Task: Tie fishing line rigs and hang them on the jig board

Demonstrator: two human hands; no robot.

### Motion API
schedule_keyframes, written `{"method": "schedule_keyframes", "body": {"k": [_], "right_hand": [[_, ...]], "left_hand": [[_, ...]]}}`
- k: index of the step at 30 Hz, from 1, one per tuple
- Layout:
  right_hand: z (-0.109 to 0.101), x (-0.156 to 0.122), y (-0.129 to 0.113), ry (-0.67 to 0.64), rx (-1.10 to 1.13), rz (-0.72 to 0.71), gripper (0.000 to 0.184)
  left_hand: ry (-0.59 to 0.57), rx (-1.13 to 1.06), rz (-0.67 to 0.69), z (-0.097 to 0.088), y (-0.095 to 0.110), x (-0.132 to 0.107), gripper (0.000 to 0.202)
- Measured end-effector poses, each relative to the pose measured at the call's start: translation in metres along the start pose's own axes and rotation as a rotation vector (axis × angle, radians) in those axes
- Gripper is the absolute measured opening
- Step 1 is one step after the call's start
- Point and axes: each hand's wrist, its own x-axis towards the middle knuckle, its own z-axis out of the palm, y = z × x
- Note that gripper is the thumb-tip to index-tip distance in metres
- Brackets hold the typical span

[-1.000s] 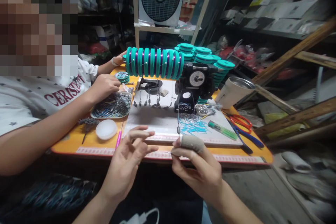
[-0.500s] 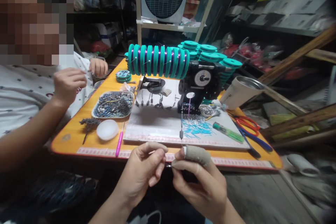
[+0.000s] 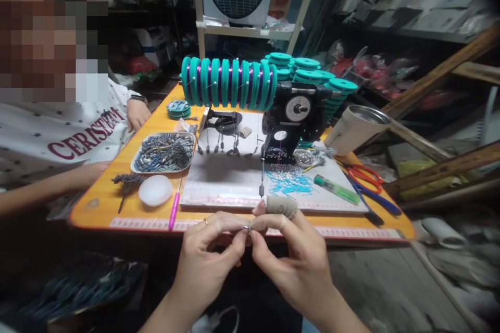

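Observation:
Close together at the table's front edge, my left hand and my right hand pinch a small shiny metal piece between their fingertips. Its kind is too small to make out. A grey fabric sleeve wraps a finger of my right hand. Just above that finger a dark grey fishing sinker hangs on a thin line from the black stand. The stand carries a row of teal foam line spools wound with purple line. Other small weights dangle underneath.
Left lie a tray of grey-blue pieces, a white dish and a pink-handled needle tool. Right are blue slivers, a green tube, pliers, orange-handled scissors and a tumbler. Another person sits left.
Both my hands have come together, and the left fingers now close on the small metal piece too. The other person's raised hands have dropped to the table. The view has shifted slightly.

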Motion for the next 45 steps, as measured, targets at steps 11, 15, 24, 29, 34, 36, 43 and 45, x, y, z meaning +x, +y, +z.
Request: {"method": "schedule_keyframes", "body": {"k": [11, 15, 24, 29, 34, 36, 43, 45], "right_hand": [[0.003, -0.003, 0.001, -0.034, -0.052, -0.002, 0.009], [0.005, -0.006, 0.002, -0.054, -0.107, -0.027, 0.01], [0.01, -0.019, 0.008, -0.009, -0.415, -0.27, 0.019], [0.008, -0.016, 0.004, 0.036, -0.287, -0.189, 0.015], [0.007, -0.016, 0.006, 0.048, -0.307, -0.181, 0.015], [0.007, -0.017, 0.006, 0.039, -0.325, -0.198, 0.014], [0.009, -0.018, 0.004, 0.029, -0.393, -0.262, 0.013], [0.008, -0.019, 0.005, 0.03, -0.407, -0.284, 0.014]], "left_hand": [[0.147, -0.032, 0.014, 0.006, -0.003, -0.004, 0.019], [0.196, 0.071, 0.013, 0.003, -0.003, -0.004, 0.03], [0.147, 0.194, 0.207, 0.003, 0.002, -0.003, 0.014], [0.143, 0.153, 0.137, -0.005, -0.004, -0.007, 0.013], [0.313, 0.316, 0.173, -0.02, -0.005, -0.011, 0.011], [0.378, 0.482, 0.378, -0.024, 0.0, -0.016, 0.025], [0.087, 0.9, 0.723, -0.029, 0.007, -0.014, 0.043], [0.089, 0.909, 0.726, -0.031, 0.004, -0.01, 0.039]]}}
